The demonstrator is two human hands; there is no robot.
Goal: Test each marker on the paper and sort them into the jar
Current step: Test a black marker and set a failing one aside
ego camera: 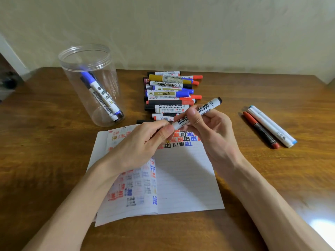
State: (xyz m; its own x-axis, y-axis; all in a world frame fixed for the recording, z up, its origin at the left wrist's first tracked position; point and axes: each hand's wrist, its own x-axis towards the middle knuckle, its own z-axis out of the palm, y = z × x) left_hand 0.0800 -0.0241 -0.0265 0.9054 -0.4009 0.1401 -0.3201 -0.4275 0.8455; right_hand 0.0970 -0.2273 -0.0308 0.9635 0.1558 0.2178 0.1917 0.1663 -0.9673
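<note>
Brown wooden worktop (54, 160) with glossy grain, pale cream wall (181, 29) behind, bright light glare (319, 225) at lower right corner

There are 2 hands in view, the left hand (143, 142) and the right hand (212, 131), and together they hold 1 held marker (208, 107). There is 1 clear jar (72, 78), with 2 markers inside: 1 blue marker (94, 84) and 1 black marker (105, 104). Off to the right lie 3 more: 1 red marker (261, 131) and 2 white ones, the nearer white marker (268, 126) and the farther white marker (275, 125). The pile of markers (170, 95) holds at least 10; they overlap too much for an exact count. There is 1 open notebook (184, 178) on 1 wooden table (54, 151).
</note>
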